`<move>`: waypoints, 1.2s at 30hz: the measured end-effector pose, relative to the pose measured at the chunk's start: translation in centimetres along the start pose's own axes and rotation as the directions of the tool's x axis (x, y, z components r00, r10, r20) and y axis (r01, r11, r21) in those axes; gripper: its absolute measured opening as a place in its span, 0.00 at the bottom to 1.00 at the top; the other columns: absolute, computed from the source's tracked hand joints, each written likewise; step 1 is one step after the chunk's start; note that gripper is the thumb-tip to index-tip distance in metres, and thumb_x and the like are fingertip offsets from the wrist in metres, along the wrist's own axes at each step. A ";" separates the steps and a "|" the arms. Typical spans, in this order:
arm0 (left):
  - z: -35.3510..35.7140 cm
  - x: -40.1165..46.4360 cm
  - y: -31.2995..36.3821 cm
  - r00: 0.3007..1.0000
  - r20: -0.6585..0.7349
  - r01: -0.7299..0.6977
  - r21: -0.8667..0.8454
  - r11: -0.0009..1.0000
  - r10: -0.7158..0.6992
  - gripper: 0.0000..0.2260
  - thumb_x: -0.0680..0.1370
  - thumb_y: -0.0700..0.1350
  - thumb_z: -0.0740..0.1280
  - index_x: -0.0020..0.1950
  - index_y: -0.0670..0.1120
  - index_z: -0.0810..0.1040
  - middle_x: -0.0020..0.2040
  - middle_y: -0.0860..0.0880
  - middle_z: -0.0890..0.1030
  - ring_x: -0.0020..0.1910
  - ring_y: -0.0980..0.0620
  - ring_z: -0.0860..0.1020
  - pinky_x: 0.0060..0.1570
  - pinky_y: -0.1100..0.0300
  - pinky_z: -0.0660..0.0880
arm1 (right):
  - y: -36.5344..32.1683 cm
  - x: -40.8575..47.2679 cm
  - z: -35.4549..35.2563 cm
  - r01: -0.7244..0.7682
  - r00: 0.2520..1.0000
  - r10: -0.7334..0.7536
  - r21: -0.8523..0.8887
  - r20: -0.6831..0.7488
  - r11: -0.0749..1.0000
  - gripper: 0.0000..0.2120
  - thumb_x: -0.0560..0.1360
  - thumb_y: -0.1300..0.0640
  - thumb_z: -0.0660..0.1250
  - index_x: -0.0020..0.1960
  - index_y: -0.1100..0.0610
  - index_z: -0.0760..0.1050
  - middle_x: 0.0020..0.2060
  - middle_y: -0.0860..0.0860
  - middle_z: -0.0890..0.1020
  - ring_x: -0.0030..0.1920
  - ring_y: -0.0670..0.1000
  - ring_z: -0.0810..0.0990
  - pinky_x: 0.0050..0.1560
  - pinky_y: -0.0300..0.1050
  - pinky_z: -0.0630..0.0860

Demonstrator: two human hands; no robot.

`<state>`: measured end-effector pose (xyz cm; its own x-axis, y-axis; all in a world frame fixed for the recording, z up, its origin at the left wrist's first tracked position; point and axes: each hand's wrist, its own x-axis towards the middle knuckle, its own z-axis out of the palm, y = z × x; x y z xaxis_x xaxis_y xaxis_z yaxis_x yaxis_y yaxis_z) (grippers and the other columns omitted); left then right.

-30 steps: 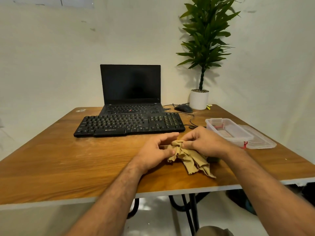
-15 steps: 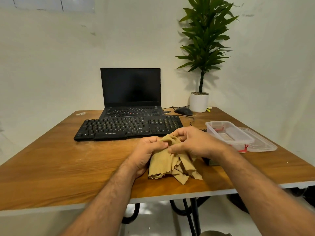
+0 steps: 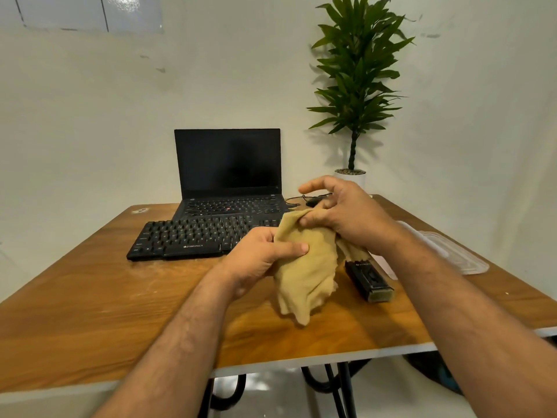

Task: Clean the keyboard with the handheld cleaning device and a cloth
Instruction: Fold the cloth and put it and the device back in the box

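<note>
A tan cloth (image 3: pixel 306 276) hangs between my two hands above the wooden table (image 3: pixel 90 297). My left hand (image 3: pixel 259 257) pinches its left edge with the thumb on top. My right hand (image 3: pixel 340 212) grips the cloth's top corner, with the index finger lifted off it. The black keyboard (image 3: pixel 193 236) lies just beyond my left hand, its right end hidden by the cloth. The black handheld cleaning device (image 3: pixel 369 279) lies on the table to the right of the cloth, under my right wrist.
An open black laptop (image 3: pixel 229 167) stands behind the keyboard. A mouse (image 3: pixel 313 201) and its cable lie behind my right hand. A potted plant (image 3: pixel 355 86) stands at the back right. A clear plastic lid (image 3: pixel 452 251) lies at the right edge.
Both hands have lifted the cloth off the table and spread it out. The cleaning device, hidden under my right hand before, now shows. The camera has moved closer.
</note>
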<state>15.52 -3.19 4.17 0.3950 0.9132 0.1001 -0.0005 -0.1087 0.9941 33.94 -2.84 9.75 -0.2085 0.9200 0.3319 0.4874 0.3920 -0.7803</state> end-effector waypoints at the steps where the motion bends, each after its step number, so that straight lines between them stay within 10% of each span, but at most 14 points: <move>1: 0.1 0.0 0.0 0.999 0.022 0.045 -0.108 0.993 -0.043 0.14 0.73 0.41 0.76 0.57 0.40 0.81 0.51 0.43 0.85 0.50 0.47 0.84 0.52 0.55 0.81 | 0.3 0.1 0.1 -0.060 0.998 0.063 0.141 -0.022 0.988 0.24 0.69 0.59 0.78 0.63 0.49 0.77 0.46 0.56 0.85 0.45 0.49 0.84 0.48 0.48 0.81; 5: 0.2 -0.2 0.3 0.982 -0.051 0.148 -0.409 0.901 -0.184 0.16 0.77 0.45 0.70 0.62 0.39 0.79 0.55 0.37 0.84 0.49 0.41 0.83 0.57 0.44 0.80 | 2.2 -1.7 1.8 -0.395 0.915 0.317 0.700 0.248 0.595 0.22 0.72 0.50 0.72 0.61 0.62 0.78 0.48 0.58 0.86 0.48 0.56 0.85 0.53 0.55 0.82; 8: 0.6 -0.2 0.2 0.958 -0.150 0.161 -0.419 0.894 -0.243 0.15 0.80 0.48 0.68 0.62 0.41 0.79 0.53 0.38 0.85 0.50 0.40 0.83 0.57 0.41 0.80 | 3.5 -3.6 3.7 -0.509 0.860 0.329 0.708 0.391 0.489 0.25 0.72 0.40 0.68 0.56 0.61 0.79 0.45 0.59 0.86 0.52 0.60 0.84 0.66 0.66 0.72; 12: 1.7 -0.2 0.0 0.928 -0.243 0.136 -0.485 0.864 -0.282 0.08 0.81 0.42 0.67 0.58 0.40 0.78 0.47 0.39 0.86 0.49 0.40 0.84 0.51 0.44 0.81 | 4.1 -3.2 5.9 -0.471 0.832 0.474 0.819 0.289 0.327 0.25 0.70 0.53 0.76 0.64 0.59 0.76 0.53 0.61 0.85 0.55 0.63 0.84 0.61 0.66 0.77; 16: 1.8 -0.3 -0.4 0.903 -0.294 0.151 -0.469 0.870 -0.315 0.08 0.79 0.36 0.68 0.57 0.40 0.75 0.50 0.38 0.85 0.51 0.40 0.84 0.49 0.44 0.82 | 4.1 -2.1 6.4 -0.399 0.780 0.612 0.854 0.126 0.333 0.11 0.77 0.57 0.71 0.58 0.58 0.80 0.45 0.57 0.86 0.45 0.57 0.85 0.52 0.62 0.82; 22: 1.6 -0.1 -0.6 0.907 -0.320 0.129 -0.405 0.905 -0.273 0.10 0.77 0.34 0.70 0.58 0.39 0.78 0.49 0.38 0.86 0.51 0.39 0.84 0.48 0.45 0.83 | 3.6 -2.5 6.3 -0.470 0.789 0.570 0.823 0.230 0.318 0.23 0.68 0.62 0.79 0.61 0.64 0.78 0.47 0.62 0.86 0.47 0.63 0.86 0.47 0.62 0.83; 30: 0.2 0.1 0.0 0.937 -0.227 -0.305 -0.149 0.941 0.267 0.05 0.71 0.31 0.71 0.43 0.39 0.83 0.48 0.42 0.86 0.46 0.47 0.84 0.40 0.54 0.82 | 3.2 -2.1 3.2 0.054 0.966 0.181 0.825 -0.187 0.563 0.49 0.70 0.83 0.59 0.81 0.47 0.53 0.51 0.53 0.87 0.50 0.52 0.86 0.48 0.49 0.83; 36: 0.4 0.5 -1.0 0.958 -0.156 -0.244 -0.016 0.970 0.239 0.25 0.78 0.25 0.59 0.30 0.49 0.80 0.50 0.45 0.85 0.51 0.44 0.82 0.35 0.53 0.79 | 4.0 -2.4 2.2 -0.012 0.974 0.189 0.809 -0.123 0.588 0.30 0.76 0.77 0.56 0.67 0.50 0.76 0.45 0.54 0.87 0.44 0.50 0.85 0.38 0.43 0.82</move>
<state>16.12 -2.77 3.17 0.2353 0.9105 0.3401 -0.1119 -0.3222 0.9400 34.51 -3.46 4.66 -0.0065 0.9704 0.2413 -0.3970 0.2189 -0.8913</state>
